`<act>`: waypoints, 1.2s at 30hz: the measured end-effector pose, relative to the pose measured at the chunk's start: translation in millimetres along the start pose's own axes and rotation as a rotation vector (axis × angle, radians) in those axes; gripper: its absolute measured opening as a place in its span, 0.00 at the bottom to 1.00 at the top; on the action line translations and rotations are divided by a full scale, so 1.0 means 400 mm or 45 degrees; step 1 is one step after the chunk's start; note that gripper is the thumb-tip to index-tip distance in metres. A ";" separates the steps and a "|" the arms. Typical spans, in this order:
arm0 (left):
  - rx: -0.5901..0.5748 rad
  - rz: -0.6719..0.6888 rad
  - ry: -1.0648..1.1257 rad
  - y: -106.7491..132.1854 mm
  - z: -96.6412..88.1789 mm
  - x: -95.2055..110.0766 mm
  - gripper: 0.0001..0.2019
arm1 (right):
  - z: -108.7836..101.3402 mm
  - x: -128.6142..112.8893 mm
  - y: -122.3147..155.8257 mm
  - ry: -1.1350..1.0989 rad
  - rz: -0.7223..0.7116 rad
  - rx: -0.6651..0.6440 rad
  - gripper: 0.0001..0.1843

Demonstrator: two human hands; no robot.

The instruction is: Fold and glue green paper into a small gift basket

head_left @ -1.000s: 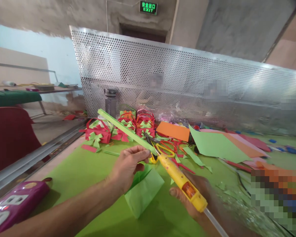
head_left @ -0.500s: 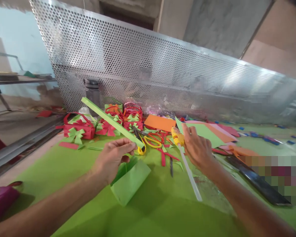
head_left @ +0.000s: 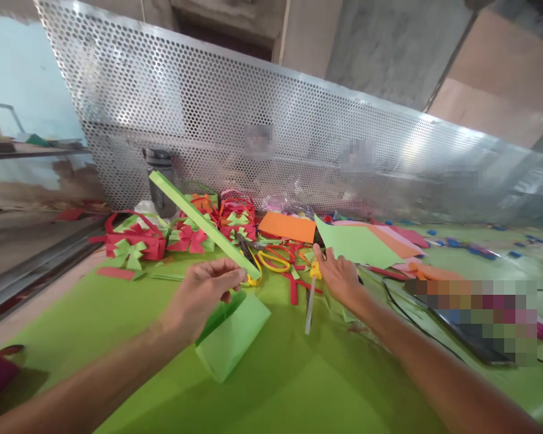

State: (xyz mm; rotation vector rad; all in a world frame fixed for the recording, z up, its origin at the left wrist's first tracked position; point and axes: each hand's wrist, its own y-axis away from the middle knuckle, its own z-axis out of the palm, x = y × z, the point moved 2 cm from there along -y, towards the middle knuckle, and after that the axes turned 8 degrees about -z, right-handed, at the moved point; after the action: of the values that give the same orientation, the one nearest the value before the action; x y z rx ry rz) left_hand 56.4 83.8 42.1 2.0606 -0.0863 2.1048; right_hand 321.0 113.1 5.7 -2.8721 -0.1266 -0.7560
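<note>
Our left hand (head_left: 203, 295) and right hand (head_left: 341, 277) are well apart in the head view. Our left forearm slants in from the near left corner of the tabletop (head_left: 308, 386); our right forearm stretches from the near right corner, its fingers directed toward the far edge.

We have a long, narrow, folded strip (head_left: 199, 221) of matte green paper, which slopes up and away toward the far left corner. Just below our left hand sits a green paper pouch (head_left: 235, 337), smooth, angular and open at the top. Beside our right hand is a yellow plastic glue gun (head_left: 315, 269), its translucent glue stick (head_left: 310, 310) trailing toward the near edge. Red paper baskets (head_left: 140, 246) with cut bows stand toward the far left corner.

Our left thumb and fingers are clamped on the strip's lower end. Our right hand is partly spread at the glue gun; we cannot tell whether it grips.
</note>
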 end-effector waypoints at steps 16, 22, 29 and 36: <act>-0.369 0.163 -0.807 0.049 0.042 0.057 0.10 | -0.200 -0.123 0.095 -2.048 -0.532 0.067 0.15; -0.424 0.287 -0.986 0.071 0.066 0.051 0.09 | -0.210 -0.151 0.114 -2.321 -0.500 -0.024 0.06; -0.143 0.313 -1.043 0.034 0.008 0.094 0.10 | -0.207 -0.121 0.109 -2.407 -0.159 0.274 0.08; -0.017 0.233 -1.309 0.024 0.001 0.047 0.09 | -0.144 -0.120 0.090 -2.461 0.005 0.278 0.11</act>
State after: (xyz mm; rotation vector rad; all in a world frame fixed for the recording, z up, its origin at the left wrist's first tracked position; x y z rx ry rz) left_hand 55.0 76.2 61.8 2.9583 -0.4311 0.8812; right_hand 255.9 65.2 26.3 -2.1923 -0.3397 1.9239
